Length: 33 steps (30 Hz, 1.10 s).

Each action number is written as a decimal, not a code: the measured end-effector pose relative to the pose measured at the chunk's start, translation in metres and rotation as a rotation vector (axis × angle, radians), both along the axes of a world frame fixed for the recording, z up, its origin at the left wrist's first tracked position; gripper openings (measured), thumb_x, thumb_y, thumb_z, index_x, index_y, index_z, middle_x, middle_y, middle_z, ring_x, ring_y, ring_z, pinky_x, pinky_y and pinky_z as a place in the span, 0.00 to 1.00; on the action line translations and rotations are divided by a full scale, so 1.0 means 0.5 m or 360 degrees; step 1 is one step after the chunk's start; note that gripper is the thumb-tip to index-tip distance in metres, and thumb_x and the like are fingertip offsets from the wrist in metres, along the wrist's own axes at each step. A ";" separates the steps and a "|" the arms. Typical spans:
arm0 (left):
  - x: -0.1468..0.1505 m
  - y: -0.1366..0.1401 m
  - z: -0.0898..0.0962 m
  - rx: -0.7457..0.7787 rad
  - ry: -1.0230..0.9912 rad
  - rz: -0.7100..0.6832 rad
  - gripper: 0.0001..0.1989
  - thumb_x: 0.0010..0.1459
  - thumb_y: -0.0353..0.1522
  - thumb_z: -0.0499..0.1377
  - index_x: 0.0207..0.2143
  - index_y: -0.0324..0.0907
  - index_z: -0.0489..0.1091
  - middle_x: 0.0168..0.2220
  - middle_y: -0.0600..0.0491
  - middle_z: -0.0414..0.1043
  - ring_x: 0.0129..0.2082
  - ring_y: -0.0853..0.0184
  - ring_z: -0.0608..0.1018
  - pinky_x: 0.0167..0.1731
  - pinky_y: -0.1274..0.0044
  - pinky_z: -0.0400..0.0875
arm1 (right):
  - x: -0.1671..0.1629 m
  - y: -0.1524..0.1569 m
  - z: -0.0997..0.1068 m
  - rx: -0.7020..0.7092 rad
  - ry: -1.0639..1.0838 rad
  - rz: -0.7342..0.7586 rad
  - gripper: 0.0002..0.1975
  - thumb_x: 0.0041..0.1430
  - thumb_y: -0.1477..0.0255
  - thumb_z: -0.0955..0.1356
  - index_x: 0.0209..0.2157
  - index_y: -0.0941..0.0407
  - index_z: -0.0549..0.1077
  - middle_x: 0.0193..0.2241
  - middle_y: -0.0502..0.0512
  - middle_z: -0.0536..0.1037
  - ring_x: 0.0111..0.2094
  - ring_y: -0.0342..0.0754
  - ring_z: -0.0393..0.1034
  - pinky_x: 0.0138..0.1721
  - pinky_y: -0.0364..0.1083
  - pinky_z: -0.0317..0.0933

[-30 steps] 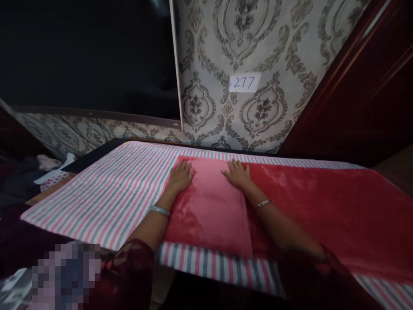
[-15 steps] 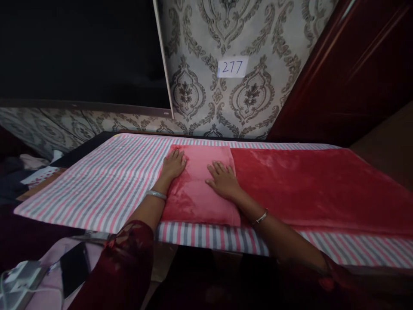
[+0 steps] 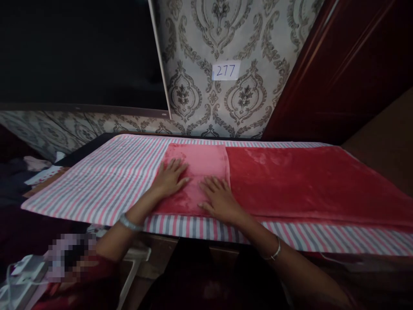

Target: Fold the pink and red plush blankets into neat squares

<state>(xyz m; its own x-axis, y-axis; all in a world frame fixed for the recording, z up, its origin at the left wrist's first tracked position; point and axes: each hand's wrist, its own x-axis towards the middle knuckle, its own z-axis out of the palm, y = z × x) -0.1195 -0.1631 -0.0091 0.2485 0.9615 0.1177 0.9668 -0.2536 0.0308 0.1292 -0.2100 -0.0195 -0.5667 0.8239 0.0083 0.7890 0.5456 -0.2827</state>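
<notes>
A red plush blanket (image 3: 290, 181) lies in a long strip over a striped cloth (image 3: 97, 181). Its left end is folded back on itself, forming a lighter pink panel (image 3: 201, 157). My left hand (image 3: 169, 178) rests with fingers spread on the left side of this folded panel, by its outer edge. Palm down and fingers apart, my right hand (image 3: 219, 198) presses on the panel's near right part, close to the fold's inner edge. Neither hand grasps anything.
A large dark screen (image 3: 80, 56) stands at the back left. A paper marked 277 (image 3: 226, 70) is on the patterned wall. Dark red wood furniture (image 3: 342, 73) rises at the right. A white power strip (image 3: 22, 275) with cables sits at lower left.
Both hands have slid nearer to me over the folded panel, the right one also slightly left. The blanket's fold keeps its shape. The view has shifted a little.
</notes>
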 end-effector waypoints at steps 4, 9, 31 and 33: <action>-0.011 -0.056 -0.046 -0.0075 0.0014 0.0032 0.34 0.69 0.48 0.49 0.72 0.50 0.51 0.74 0.46 0.44 0.74 0.49 0.47 0.67 0.47 0.45 | 0.021 -0.023 -0.035 0.0022 0.0029 0.0074 0.36 0.70 0.52 0.61 0.72 0.54 0.55 0.73 0.58 0.48 0.74 0.57 0.35 0.72 0.61 0.31; -0.018 -0.043 -0.061 -0.0065 0.0025 0.0033 0.33 0.69 0.47 0.48 0.72 0.49 0.51 0.74 0.46 0.43 0.74 0.50 0.47 0.67 0.47 0.46 | 0.084 -0.035 -0.051 -0.0043 0.0090 -0.0033 0.34 0.71 0.54 0.59 0.72 0.54 0.53 0.73 0.56 0.47 0.74 0.54 0.35 0.71 0.61 0.37; -0.102 -0.168 -0.063 0.0439 -0.0661 0.0439 0.26 0.64 0.44 0.51 0.56 0.37 0.72 0.52 0.40 0.78 0.52 0.54 0.79 0.53 0.63 0.74 | 0.173 0.020 -0.121 -0.0019 0.0868 -0.0228 0.34 0.65 0.57 0.62 0.69 0.54 0.61 0.68 0.62 0.64 0.67 0.58 0.60 0.66 0.61 0.56; -0.114 -0.167 -0.059 0.0345 -0.0730 0.0656 0.28 0.62 0.45 0.52 0.56 0.36 0.72 0.42 0.43 0.81 0.41 0.55 0.82 0.43 0.66 0.76 | 0.168 0.039 -0.107 0.0057 0.0845 -0.0277 0.32 0.65 0.59 0.62 0.67 0.53 0.64 0.65 0.61 0.68 0.65 0.59 0.63 0.65 0.62 0.58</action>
